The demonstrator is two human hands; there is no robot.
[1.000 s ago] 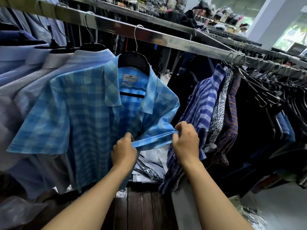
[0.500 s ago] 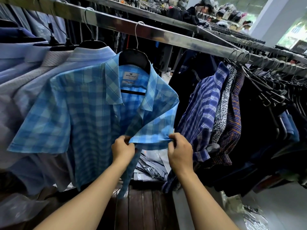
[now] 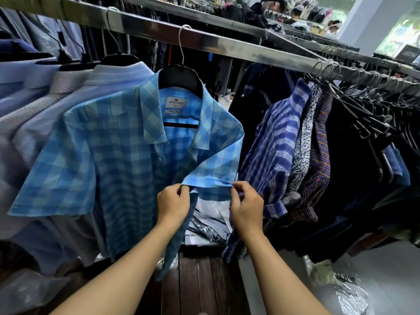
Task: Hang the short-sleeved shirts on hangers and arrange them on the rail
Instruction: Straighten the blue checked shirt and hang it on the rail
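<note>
Blue check shirt [image 3: 109, 155] on hanger [image 3: 180, 79] below rail [image 3: 227, 47]; left hand [image 3: 173, 202] and right hand [image 3: 246, 209] fingers pinch its sleeve hem. Best pulled taut, evenly.

Blue plaid short-sleeved shirt [image 3: 109, 160], unbuttoned, on black hanger [image 3: 179, 78], hooked over steel rail [image 3: 227, 48]

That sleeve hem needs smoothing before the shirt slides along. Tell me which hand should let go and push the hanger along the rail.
Probably the left. The left hand sits below the black hanger carrying the blue checked shirt, while the right hand pinches the sleeve hem's outer end and can keep it taut.
</note>
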